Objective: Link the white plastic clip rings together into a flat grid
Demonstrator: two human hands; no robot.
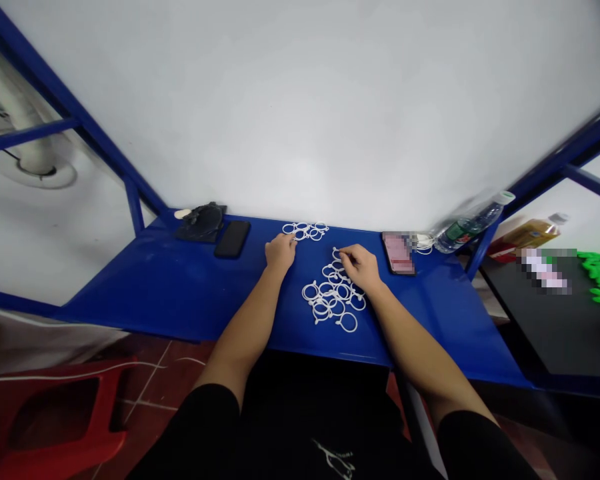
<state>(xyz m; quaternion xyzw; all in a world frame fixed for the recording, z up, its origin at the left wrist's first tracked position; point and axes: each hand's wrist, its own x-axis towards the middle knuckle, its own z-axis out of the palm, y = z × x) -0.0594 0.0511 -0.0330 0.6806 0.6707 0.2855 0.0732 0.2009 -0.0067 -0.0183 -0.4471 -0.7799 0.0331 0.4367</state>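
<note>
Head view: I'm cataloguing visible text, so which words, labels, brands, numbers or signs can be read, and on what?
None reads with certainty.
Black shirt: small lettering, too blurred.
Clear plastic bottle: green label, too small and blurred.
Lit smartphone screen: partly pixelated, unreadable.
</note>
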